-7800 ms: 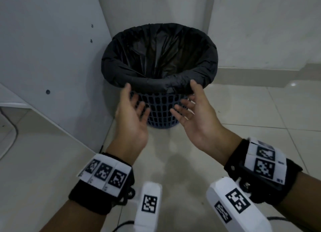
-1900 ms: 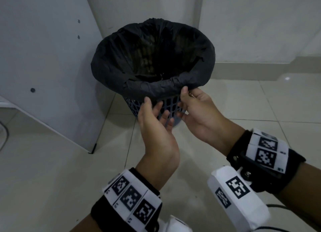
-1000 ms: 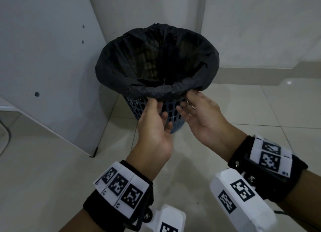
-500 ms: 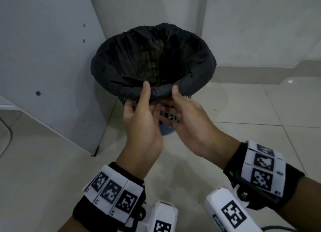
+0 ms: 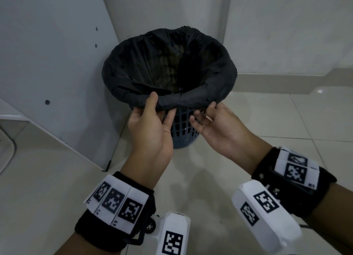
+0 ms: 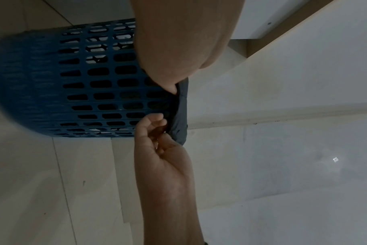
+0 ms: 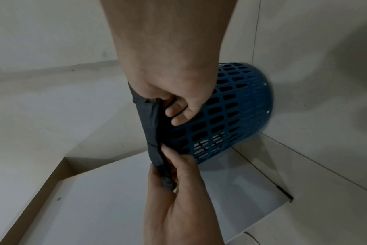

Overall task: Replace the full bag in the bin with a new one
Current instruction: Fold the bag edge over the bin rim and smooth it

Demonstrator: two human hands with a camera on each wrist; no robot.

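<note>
At the bin (image 5: 183,128) rim, both hands (image 5: 150,125) (image 5: 215,125) pinch the bag's (image 5: 191,100) folded edge.

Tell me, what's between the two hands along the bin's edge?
A stretch of the black bag's folded-over edge runs from the left hand to the right hand, with the blue bin below; the head view shows it.

Both hands' fingers (image 6: 157,120) pinch the dark bag (image 6: 181,112) folded over the blue bin (image 6: 52,82).

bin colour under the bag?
Blue lattice bin, slotted holes; bag is black. Clearest in the left wrist view.
</note>
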